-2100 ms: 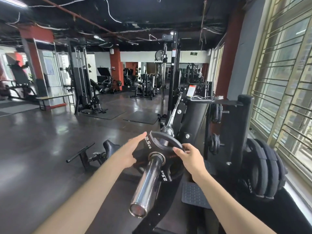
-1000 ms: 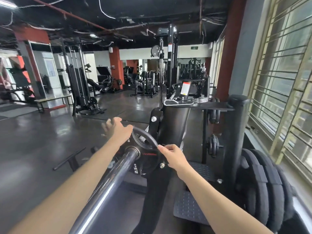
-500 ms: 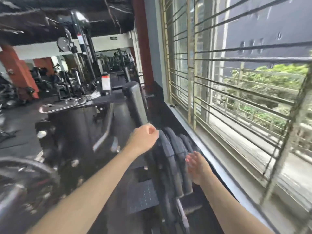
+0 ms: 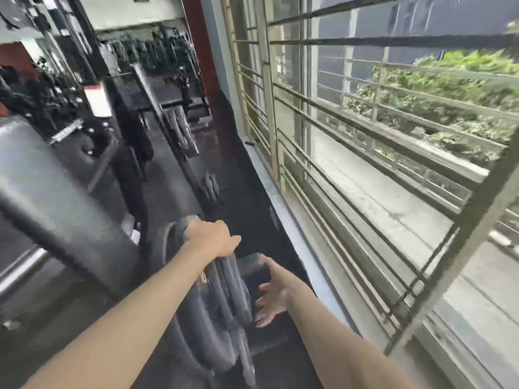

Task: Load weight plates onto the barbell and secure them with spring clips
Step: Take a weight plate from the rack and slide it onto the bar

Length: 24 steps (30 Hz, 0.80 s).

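Observation:
The view is blurred by motion. A stack of black weight plates [image 4: 224, 299] stands on edge on a storage rack low in the middle of the view. My left hand [image 4: 212, 237] rests over the top rim of the stack, fingers curled on it. My right hand [image 4: 273, 293] is open, fingers spread, just to the right of the plates' outer face, apart from it or barely touching. A shiny stretch of the barbell [image 4: 19, 268] shows at the left edge. No spring clip is visible.
A thick black padded post [image 4: 50, 197] slants across the left. More plates [image 4: 179, 130] hang on a rack farther back. A barred window [image 4: 365, 164] and its sill [image 4: 280, 206] run along the right. Gym machines fill the background.
Earlier both hands held a 2.5 kg plate on the barbell sleeve. The view has swung right to the plate rack by the window, and both hands now reach to the stored plates.

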Each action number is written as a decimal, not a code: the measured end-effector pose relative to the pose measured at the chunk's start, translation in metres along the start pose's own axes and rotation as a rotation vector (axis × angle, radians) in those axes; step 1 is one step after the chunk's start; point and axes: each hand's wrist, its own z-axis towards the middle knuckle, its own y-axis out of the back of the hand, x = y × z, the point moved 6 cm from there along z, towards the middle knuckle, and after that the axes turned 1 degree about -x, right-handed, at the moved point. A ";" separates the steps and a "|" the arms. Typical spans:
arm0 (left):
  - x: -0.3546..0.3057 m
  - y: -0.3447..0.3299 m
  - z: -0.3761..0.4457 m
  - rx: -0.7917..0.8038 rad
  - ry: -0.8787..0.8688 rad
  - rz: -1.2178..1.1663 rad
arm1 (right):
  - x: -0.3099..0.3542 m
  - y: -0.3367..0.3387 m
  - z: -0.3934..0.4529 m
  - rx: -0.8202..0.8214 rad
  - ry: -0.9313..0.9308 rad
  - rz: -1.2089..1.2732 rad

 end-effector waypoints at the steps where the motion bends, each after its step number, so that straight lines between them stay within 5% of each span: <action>1: -0.002 -0.004 0.003 0.016 0.015 -0.021 | -0.001 -0.001 0.005 0.033 -0.017 -0.006; 6: -0.006 -0.021 0.022 0.009 0.111 -0.216 | -0.002 0.005 0.019 0.108 -0.032 0.012; 12: -0.039 -0.015 0.033 -0.029 0.059 -0.428 | 0.020 0.025 -0.011 -0.069 0.048 -0.237; 19: -0.078 -0.005 0.021 -0.018 -0.048 -0.678 | 0.072 0.088 -0.043 -0.187 0.517 -0.205; 24: -0.049 0.055 -0.023 -0.197 -0.026 -0.755 | 0.093 0.060 -0.091 -0.179 0.795 -0.340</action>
